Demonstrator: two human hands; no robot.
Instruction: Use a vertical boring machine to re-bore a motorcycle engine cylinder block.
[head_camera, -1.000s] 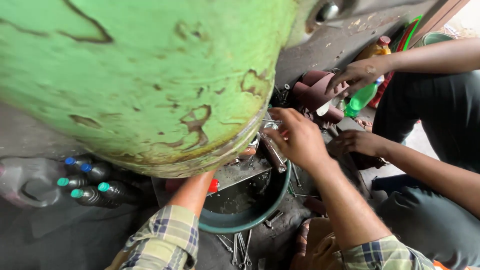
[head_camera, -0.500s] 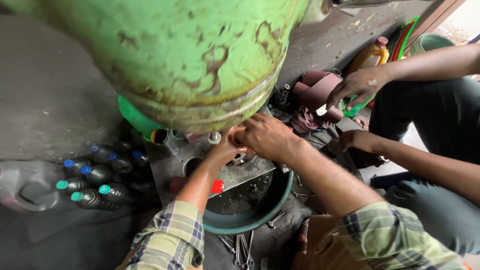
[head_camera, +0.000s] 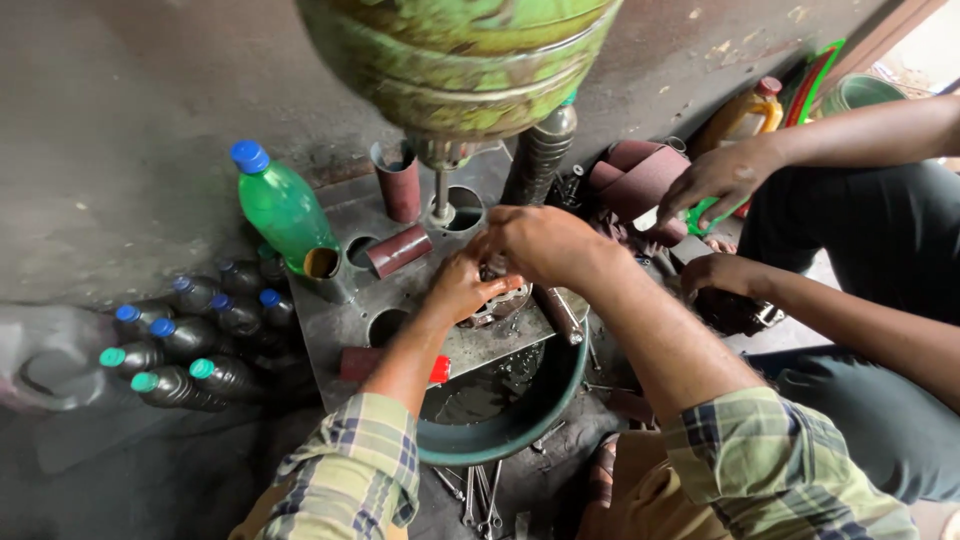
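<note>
both sets of fingertips are bunched together on a small round metal part (head_camera: 497, 300) sitting on the perforated steel plate (head_camera: 340, 320), just below the machine's spindle (head_camera: 440, 195). the left hand (head_camera: 458, 285) curls around the part from the near side, fingers closed on its rim; the right hand (head_camera: 540, 243) covers it from above, fingers pressed down on it, so the part's exact shape is mostly hidden. to do this well, i'd judge that the part should sit flat on the plate and be centred under the spindle, with the left hand steadying while the right turns or seats it, and knuckles kept clear of the spindle tip.

around them lie rust-red sleeves (head_camera: 398, 250), a green bottle (head_camera: 281, 208) and a green basin (head_camera: 520, 420) of dark liquid under the plate. a co-worker's hand (head_camera: 722, 178) rests on sandpaper rolls to the right.

compared with half a second ago, the view has tipped down: the green machine body (head_camera: 460, 60) fills less of the frame, the plate's holes and bottle now show, and both hands sit lower on the plate.
</note>
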